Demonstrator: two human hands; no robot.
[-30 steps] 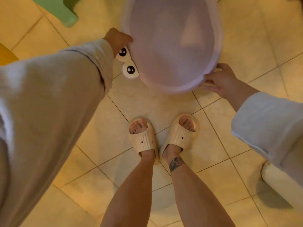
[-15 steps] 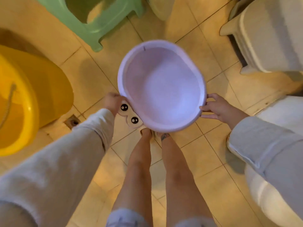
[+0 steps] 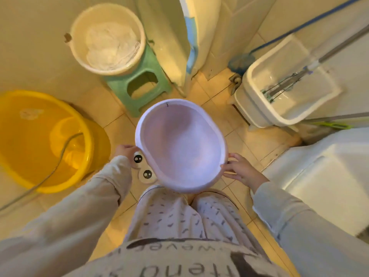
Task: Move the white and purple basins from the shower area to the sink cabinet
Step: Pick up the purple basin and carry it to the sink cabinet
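Note:
I hold the purple basin point(image 3: 180, 145) level in front of my body, above the tiled floor; it is oval and empty. My left hand point(image 3: 125, 149) grips its left rim, beside two cartoon eye tabs point(image 3: 142, 165) that stick out from the basin. My right hand point(image 3: 238, 168) grips the right rim with fingers curled under it. A white basin point(image 3: 107, 38) with white cloth inside sits on a green plastic stool point(image 3: 137, 87) at the back.
A big yellow tub point(image 3: 40, 136) with a hose in it stands on the floor at left. A white mop sink point(image 3: 287, 84) with mop handles is at right, a white appliance point(image 3: 323, 176) nearer right. A door edge point(image 3: 179, 37) stands behind the stool.
The basin has come up from floor level to waist height, held in both hands. The view has tilted up, so the stool, white basin and mop sink now show.

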